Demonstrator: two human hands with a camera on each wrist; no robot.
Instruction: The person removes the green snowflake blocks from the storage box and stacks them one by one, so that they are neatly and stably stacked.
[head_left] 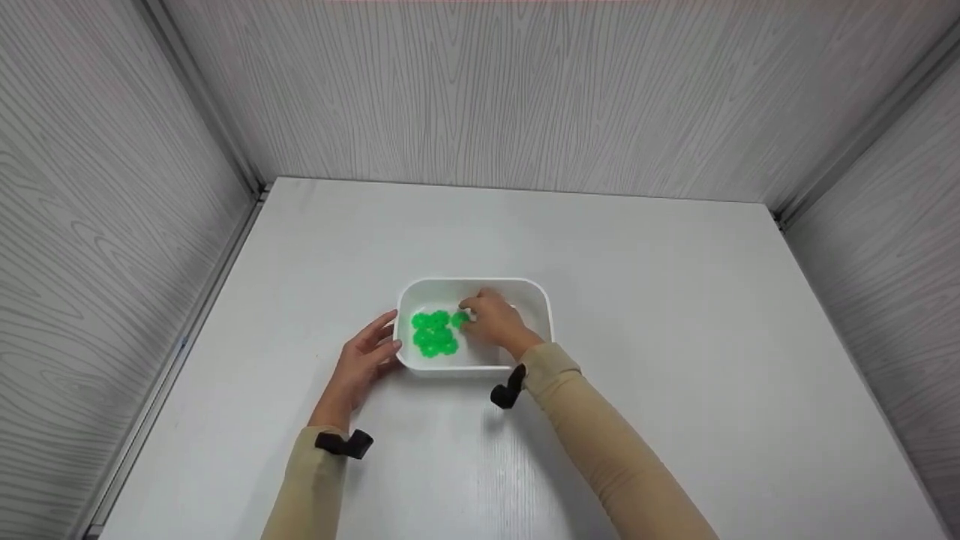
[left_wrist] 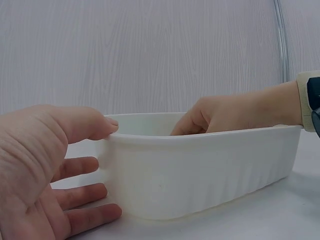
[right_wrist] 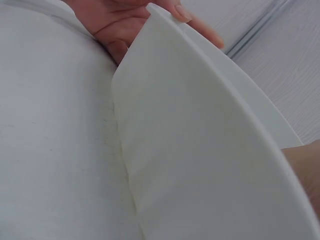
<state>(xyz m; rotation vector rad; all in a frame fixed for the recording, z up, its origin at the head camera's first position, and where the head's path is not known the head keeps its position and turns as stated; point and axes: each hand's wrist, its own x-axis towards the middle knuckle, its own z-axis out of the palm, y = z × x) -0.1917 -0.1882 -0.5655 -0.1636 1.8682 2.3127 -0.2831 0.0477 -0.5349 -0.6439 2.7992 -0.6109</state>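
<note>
A white plastic tub [head_left: 457, 369] with rounded corners stands on the table. On its floor, toward the left, lies a cluster of green, scalloped pieces [head_left: 435, 337]. My right hand [head_left: 491, 319] reaches inside over the near wall and pinches a single green piece [head_left: 458, 319] just right of the cluster, between thumb and fingers. My left hand [head_left: 364, 356] rests against the tub's left end. In the left wrist view its thumb lies at the rim and its other fingers [left_wrist: 82, 195] extend along the outer wall. That wall hides the right fingertips there.
The white table [head_left: 675, 322] reaches to grey wood-grain panels [head_left: 510, 97] at the back and on both sides. Black bands with small camera mounts [head_left: 345, 444] sit over both beige sleeves [head_left: 600, 442].
</note>
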